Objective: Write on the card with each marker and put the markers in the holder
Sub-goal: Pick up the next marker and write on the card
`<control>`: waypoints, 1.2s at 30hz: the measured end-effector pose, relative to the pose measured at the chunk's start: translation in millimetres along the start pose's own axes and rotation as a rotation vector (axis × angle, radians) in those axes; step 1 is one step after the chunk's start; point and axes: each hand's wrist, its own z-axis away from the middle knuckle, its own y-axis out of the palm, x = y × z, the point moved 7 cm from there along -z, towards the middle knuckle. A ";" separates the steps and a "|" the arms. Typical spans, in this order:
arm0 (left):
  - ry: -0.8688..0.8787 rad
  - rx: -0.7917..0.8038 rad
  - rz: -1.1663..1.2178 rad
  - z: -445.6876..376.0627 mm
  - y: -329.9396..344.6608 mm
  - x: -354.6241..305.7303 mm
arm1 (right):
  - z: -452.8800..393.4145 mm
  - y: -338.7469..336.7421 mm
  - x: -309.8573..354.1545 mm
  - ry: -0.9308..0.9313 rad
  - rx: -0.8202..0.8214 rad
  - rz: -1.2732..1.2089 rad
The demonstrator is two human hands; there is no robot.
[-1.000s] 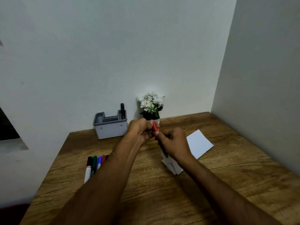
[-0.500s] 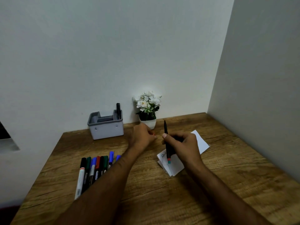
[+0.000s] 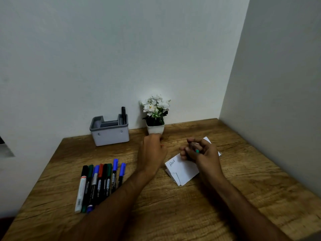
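Note:
My right hand (image 3: 202, 154) grips a dark marker (image 3: 197, 151) over the far part of the white card (image 3: 182, 171); only the marker's green end shows between the fingers. The card lies on the wooden desk (image 3: 173, 209) and has a handwritten word near its left corner. My left hand (image 3: 152, 152) rests curled on the desk left of the card, pinching a small red cap (image 3: 162, 145) at its fingertips. Several capped markers (image 3: 100, 180) lie in a row at the left. The grey holder (image 3: 109, 134) stands at the back with one black marker (image 3: 123, 113) in it.
A small white pot of white flowers (image 3: 155, 115) stands against the back wall, just beyond my left hand. A wall closes the desk on the right. A second white sheet (image 3: 207, 140) peeks out behind my right hand.
The hands pulled apart with the cap off. My right hand turned the marker from upright down over the card. My left hand settled near the flower pot. The view tilted down.

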 end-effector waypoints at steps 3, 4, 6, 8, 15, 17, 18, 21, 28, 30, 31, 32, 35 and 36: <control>0.080 0.021 0.043 27.6 -8.2 -14.4 | 1.2 -1.1 -4.5 -0.001 0.006 0.000; 0.102 0.065 0.041 36.7 -7.5 -17.1 | 0.6 -1.0 -5.4 -0.008 0.006 0.023; 0.129 0.171 -0.009 52.1 -1.1 -16.4 | -0.1 -0.9 -6.8 -0.026 -0.002 0.104; 0.130 0.260 -0.072 61.7 4.5 -11.2 | 0.1 -0.7 -7.5 -0.031 -0.013 0.173; 0.163 0.440 -0.240 76.1 17.5 -4.8 | 4.0 -3.2 -8.5 -0.029 -0.018 0.302; 0.181 0.469 -0.282 78.3 21.5 -3.3 | 3.2 -1.8 -7.4 -0.018 -0.016 0.318; 0.192 0.475 -0.294 79.3 22.5 -2.9 | 2.5 -0.7 -6.7 -0.014 -0.009 0.332; 0.220 0.477 -0.306 81.7 23.4 -2.0 | -0.1 1.7 -3.7 -0.042 0.019 0.397; 0.242 0.477 -0.307 84.9 23.1 -2.2 | -6.5 6.3 -10.7 -0.077 0.078 0.619; 0.233 0.474 -0.285 85.5 22.7 -2.0 | -7.9 9.0 -6.9 -0.103 0.095 0.668; 0.234 0.474 -0.283 85.6 22.6 -2.3 | -8.3 10.4 -3.9 -0.123 0.102 0.695; 0.235 0.474 -0.286 85.6 22.7 -2.4 | -7.6 12.0 -1.6 -0.142 0.107 0.713; 0.230 0.487 -0.299 86.1 23.4 -2.4 | -3.8 14.3 -1.6 -0.160 0.101 0.695; 0.228 0.491 -0.305 86.2 23.6 -2.5 | -2.5 13.7 -3.9 -0.158 0.094 0.692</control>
